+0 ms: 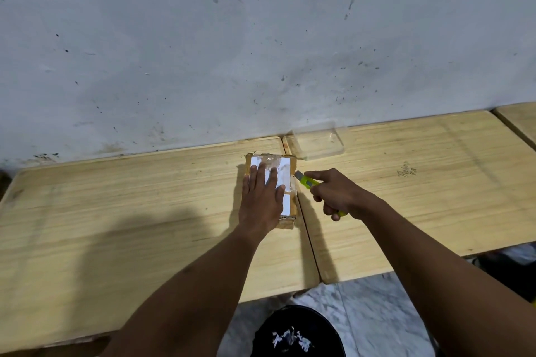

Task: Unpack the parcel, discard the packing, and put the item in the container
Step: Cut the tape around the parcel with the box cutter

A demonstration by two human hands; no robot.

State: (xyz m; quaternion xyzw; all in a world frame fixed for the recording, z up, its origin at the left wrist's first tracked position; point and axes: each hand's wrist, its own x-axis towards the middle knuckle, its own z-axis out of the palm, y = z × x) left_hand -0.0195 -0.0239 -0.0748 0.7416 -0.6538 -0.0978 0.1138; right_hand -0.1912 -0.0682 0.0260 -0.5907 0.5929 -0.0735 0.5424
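Observation:
A small cardboard parcel (285,171) with a white label and clear tape lies on the wooden table, near the seam between two tabletops. My left hand (262,197) presses flat on top of it, fingers spread. My right hand (336,193) grips a yellow-green utility knife (307,180), whose blade tip touches the parcel's right edge. A clear plastic container (317,142) stands open just behind the parcel, by the wall.
Two light wooden tabletops (116,211) sit side by side against a stained white wall (232,52). Below the front edge a black bin (298,330) with paper scraps rests on the marble floor. A third tabletop (519,119) shows at far right.

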